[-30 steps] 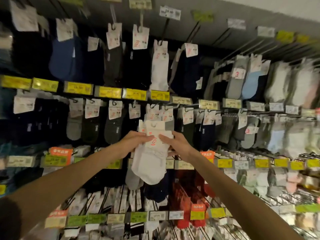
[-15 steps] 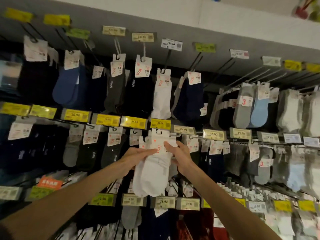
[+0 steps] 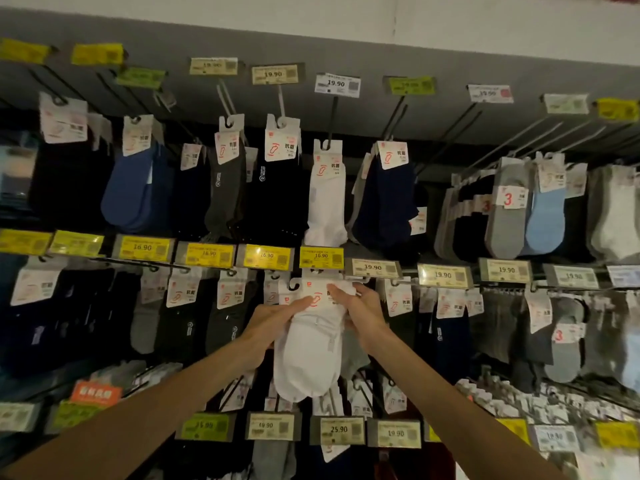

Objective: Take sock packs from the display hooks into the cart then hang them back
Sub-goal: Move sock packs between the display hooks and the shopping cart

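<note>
A white sock pack (image 3: 306, 355) with a white card header is held up against the second row of display hooks, just under the yellow 16.90 price tag (image 3: 321, 257). My left hand (image 3: 273, 320) grips the pack's left side, thumb across the card. My right hand (image 3: 362, 311) grips the right side, fingertips on the card's top edge. The card's hook hole sits at the top left, close to the hook; I cannot tell whether it is threaded on.
Rows of hanging sock packs fill the wall: another white pack (image 3: 327, 199) directly above, black, navy and grey packs to both sides. Metal hooks with price tags jut out toward me in every row. No cart is in view.
Both hands have raised the white sock pack from the lower row up to the hook under the 16.90 tag; the camera has tilted upward.
</note>
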A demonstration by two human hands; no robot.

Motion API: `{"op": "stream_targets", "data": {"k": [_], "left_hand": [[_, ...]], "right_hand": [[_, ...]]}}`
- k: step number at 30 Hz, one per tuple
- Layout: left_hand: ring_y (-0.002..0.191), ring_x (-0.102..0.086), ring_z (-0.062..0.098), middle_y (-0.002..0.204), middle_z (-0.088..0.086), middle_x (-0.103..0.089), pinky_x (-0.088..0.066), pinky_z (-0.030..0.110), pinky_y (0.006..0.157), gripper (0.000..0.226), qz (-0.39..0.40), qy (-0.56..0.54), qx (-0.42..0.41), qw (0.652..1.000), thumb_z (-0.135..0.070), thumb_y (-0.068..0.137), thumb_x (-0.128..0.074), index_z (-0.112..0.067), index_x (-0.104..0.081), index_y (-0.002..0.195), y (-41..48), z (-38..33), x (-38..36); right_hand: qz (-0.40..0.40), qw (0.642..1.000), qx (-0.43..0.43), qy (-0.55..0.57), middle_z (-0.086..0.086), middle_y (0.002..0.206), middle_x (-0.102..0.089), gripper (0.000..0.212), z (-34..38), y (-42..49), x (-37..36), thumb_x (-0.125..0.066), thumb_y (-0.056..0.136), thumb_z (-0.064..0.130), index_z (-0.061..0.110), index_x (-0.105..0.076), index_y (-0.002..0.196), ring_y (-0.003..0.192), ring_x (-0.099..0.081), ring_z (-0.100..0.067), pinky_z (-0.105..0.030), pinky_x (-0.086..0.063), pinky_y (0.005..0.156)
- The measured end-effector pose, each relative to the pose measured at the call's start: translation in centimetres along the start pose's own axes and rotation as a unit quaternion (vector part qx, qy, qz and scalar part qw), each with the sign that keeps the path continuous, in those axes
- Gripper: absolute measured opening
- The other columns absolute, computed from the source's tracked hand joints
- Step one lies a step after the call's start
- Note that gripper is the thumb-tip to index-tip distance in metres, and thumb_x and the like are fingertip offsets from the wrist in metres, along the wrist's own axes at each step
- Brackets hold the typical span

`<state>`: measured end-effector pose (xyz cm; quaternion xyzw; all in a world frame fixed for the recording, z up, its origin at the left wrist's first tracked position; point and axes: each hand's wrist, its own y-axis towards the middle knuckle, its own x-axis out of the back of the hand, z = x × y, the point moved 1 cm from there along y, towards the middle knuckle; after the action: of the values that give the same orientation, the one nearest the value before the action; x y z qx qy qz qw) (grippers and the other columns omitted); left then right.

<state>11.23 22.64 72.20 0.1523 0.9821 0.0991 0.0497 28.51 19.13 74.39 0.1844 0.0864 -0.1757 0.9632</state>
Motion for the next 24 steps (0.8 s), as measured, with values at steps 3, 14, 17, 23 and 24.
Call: {"op": "stream_targets", "data": {"k": [3, 14, 17, 23, 24], "left_hand": [[0.089, -0.074, 0.021, 0.091, 0.004, -0.078, -0.056, 0.038, 0.090, 0.039, -0.003, 0.001, 0.014, 1.000, -0.043, 0.069, -0.086, -0.010, -0.080, 0.089, 0.6, 0.3, 0.2], [0.092, -0.072, 0.025, 0.085, 0.006, -0.077, -0.057, 0.039, 0.089, 0.014, -0.113, 0.048, -0.034, 0.992, -0.022, 0.070, -0.088, -0.013, -0.080, 0.077, 3.1, 2.7, 2.4], [0.093, -0.068, 0.021, 0.083, 0.001, -0.074, -0.053, 0.034, 0.092, 0.018, -0.126, 0.089, -0.066, 0.986, 0.000, 0.074, -0.081, -0.017, -0.078, 0.071, 3.1, 2.9, 3.4], [0.101, -0.066, 0.025, 0.100, 0.009, -0.073, -0.053, 0.035, 0.093, 0.028, -0.131, 0.094, -0.067, 0.985, 0.007, 0.075, -0.078, -0.020, -0.078, 0.069, 3.6, 3.9, 5.3], [0.100, -0.067, 0.024, 0.100, 0.009, -0.073, -0.054, 0.032, 0.090, 0.028, -0.127, 0.095, -0.065, 0.985, 0.007, 0.075, -0.078, -0.021, -0.078, 0.070, 3.6, 3.9, 5.5]], "right_hand": [[-0.019, 1.000, 0.005, -0.014, -0.004, 0.096, -0.075, 0.033, -1.1, 0.9, -0.2, -0.078, 0.081, 0.018, 0.012, -0.066, 0.111, 0.088, -0.072, -0.021, -0.044, -0.059, 0.082], [-0.091, 0.994, -0.017, -0.057, -0.010, 0.112, -0.068, 0.035, -4.0, 6.1, -1.4, -0.074, 0.084, 0.014, 0.005, -0.061, 0.115, 0.101, -0.066, -0.026, -0.043, -0.054, 0.094], [-0.099, 0.990, -0.017, -0.102, -0.014, 0.121, -0.064, 0.044, -4.7, 7.5, -1.6, -0.072, 0.086, 0.017, 0.003, -0.057, 0.126, 0.108, -0.063, -0.029, -0.043, -0.051, 0.097], [-0.126, 0.972, -0.044, -0.191, -0.009, 0.125, -0.060, 0.043, -6.0, 10.1, -1.7, -0.066, 0.091, 0.024, 0.004, -0.054, 0.127, 0.115, -0.058, -0.030, -0.028, -0.046, 0.088], [-0.127, 0.972, -0.046, -0.192, -0.010, 0.123, -0.063, 0.042, -6.3, 10.7, -1.8, -0.069, 0.089, 0.025, 0.005, -0.058, 0.123, 0.112, -0.060, -0.030, -0.032, -0.049, 0.091]]}}
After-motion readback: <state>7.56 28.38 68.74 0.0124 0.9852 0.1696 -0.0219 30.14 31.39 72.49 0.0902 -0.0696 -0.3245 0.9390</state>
